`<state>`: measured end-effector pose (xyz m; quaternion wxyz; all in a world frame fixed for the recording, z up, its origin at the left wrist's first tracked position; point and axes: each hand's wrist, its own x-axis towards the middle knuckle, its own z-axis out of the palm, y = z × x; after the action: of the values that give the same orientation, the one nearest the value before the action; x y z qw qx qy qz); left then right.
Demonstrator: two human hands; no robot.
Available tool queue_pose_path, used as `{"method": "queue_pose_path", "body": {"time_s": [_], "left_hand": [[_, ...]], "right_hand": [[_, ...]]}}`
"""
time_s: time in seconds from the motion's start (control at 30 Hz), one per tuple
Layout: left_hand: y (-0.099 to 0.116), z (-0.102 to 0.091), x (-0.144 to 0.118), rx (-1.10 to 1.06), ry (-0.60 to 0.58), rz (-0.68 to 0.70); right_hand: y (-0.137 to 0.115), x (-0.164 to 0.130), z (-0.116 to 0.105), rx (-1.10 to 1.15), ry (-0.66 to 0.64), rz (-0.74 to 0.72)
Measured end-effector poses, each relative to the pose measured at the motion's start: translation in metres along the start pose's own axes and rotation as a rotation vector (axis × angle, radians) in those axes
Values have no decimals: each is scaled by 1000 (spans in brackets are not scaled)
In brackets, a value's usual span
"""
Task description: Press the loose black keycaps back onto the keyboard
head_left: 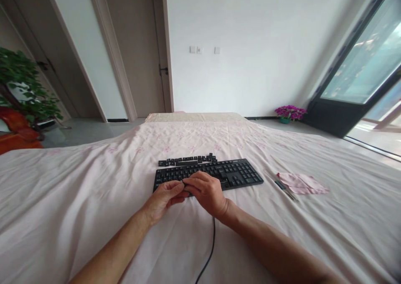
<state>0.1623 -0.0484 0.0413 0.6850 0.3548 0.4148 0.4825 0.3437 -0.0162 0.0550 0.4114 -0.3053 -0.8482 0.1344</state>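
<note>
A black keyboard lies flat on the pink sheet, its cable trailing toward the near edge. Both hands meet at its near edge, left of middle. The left hand is curled, fingertips pinched together against the right hand, which arches over the bottom rows with fingers bent down. Something small and dark seems held between them — probably a keycap, though it is too small to tell.

A row of loose keycaps sits just beyond the far edge of the keyboard. To the right, well apart, a small tool lies beside a pink cloth.

The sheet is soft and wrinkled — I'd judge a dropped cap could roll into a fold and be hard to find. A nudge to the keyboard could scatter the loose row, and the cable lies between the forearms, where one could snag it.
</note>
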Motion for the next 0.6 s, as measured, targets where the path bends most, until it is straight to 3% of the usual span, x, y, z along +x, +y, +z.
{"method": "queue_pose_path", "body": {"time_s": [0.27, 0.6], "left_hand": [[-4, 0, 0, 32, -1, -7], [-4, 4, -3, 91, 5, -4]], "right_hand": [[-15, 7, -9, -326, -188, 6], [-19, 10, -16, -328, -265, 0]]}}
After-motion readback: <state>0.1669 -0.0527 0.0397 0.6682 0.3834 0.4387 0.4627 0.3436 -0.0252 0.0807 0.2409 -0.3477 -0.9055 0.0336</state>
